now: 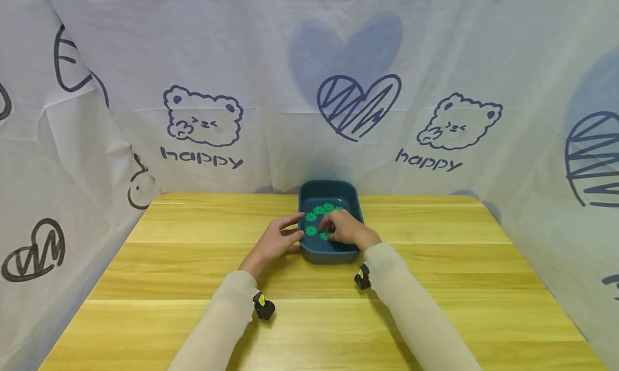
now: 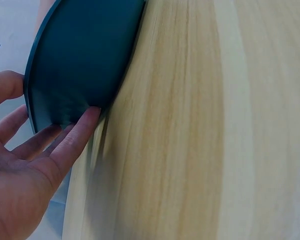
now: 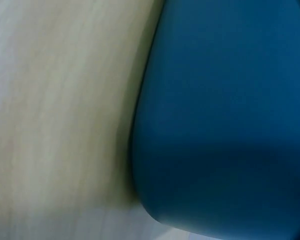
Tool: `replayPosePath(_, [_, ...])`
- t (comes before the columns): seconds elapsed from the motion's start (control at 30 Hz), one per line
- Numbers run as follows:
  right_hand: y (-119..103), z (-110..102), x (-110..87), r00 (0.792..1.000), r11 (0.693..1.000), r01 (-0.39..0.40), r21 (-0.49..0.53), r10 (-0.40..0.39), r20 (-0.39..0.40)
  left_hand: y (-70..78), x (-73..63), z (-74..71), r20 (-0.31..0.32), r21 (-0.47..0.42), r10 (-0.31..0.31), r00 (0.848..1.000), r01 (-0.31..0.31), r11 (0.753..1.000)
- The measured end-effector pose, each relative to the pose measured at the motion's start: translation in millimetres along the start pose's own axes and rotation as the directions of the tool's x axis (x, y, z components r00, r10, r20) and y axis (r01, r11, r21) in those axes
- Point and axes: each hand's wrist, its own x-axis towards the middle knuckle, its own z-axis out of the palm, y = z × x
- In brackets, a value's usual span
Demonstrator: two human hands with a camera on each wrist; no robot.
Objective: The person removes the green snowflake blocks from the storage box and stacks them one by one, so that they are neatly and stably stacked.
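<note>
The dark teal bin [image 1: 326, 257] stands at the middle of the worktop's [image 1: 435, 285] far edge. The left hand [image 1: 273, 243], its fingers spread apart, touches the bin's left side. The right hand [image 1: 347, 227] reaches inside among green flower-shaped pieces [image 1: 311, 231], fingers bent down at one; whether they pinch it, I cannot tell.

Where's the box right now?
In the head view, the box sits just right of centre at the far edge of the table, before the cloth; the left hand touches its left side, the right hand reaches in.
</note>
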Motion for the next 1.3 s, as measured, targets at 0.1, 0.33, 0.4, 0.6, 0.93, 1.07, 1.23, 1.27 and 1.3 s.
replayPosePath(0.1, [0, -1, -0.2, 1.000, 1.000, -0.001, -0.009, 0.001, 0.013, 0.2, -0.7, 0.1, 0.001, -0.003, -0.001, 1.000, 0.001, 1.000])
replayPosePath(0.33, [1, -1, 0.4, 0.999, 1.000, -0.005, -0.009, 0.005, 0.036, -1.6, 0.9, -0.3, 0.010, -0.018, 0.002, 1.000, -0.002, 1.000])
replayPosePath(0.4, [-1, -1, -0.7, 0.999, 1.000, -0.001, -0.007, 0.001, 0.039, -1.3, 1.0, 0.0, 0.005, -0.015, 0.000, 1.000, 0.000, 1.000])
replayPosePath(0.6, [-4, -4, -3.8, 0.998, 1.000, -0.013, -0.011, 0.013, 0.061, 0.2, 0.4, 0.6, -0.006, -0.003, -0.003, 1.000, 0.003, 1.000])
replayPosePath(0.93, [-8, -9, -5.6, 0.994, 0.999, -0.036, -0.023, 0.039, 0.104, 0.0, 1.1, 0.6, 0.004, -0.020, -0.002, 1.000, 0.003, 1.000])
replayPosePath(1.07, [-7, -8, -6.9, 0.995, 1.000, -0.021, -0.022, 0.024, 0.099, -1.1, 2.0, 0.9, 0.004, -0.031, -0.002, 1.000, 0.002, 1.000])
replayPosePath(1.23, [-6, -6, -9.5, 0.998, 1.000, 0.015, -0.008, -0.014, 0.063, -1.5, 2.2, 1.2, 0.003, -0.035, 0.005, 1.000, -0.004, 0.999])
replayPosePath(1.27, [-5, -6, -9.9, 0.998, 1.000, 0.022, -0.005, -0.022, 0.055, -1.1, 2.0, 1.2, 0.003, -0.036, 0.004, 1.000, -0.004, 0.999])
replayPosePath(1.3, [-5, -6, -10.3, 0.998, 1.000, 0.030, 0.000, -0.030, 0.049, -0.9, 1.7, 1.1, 0.003, -0.035, 0.005, 1.000, -0.005, 0.999])
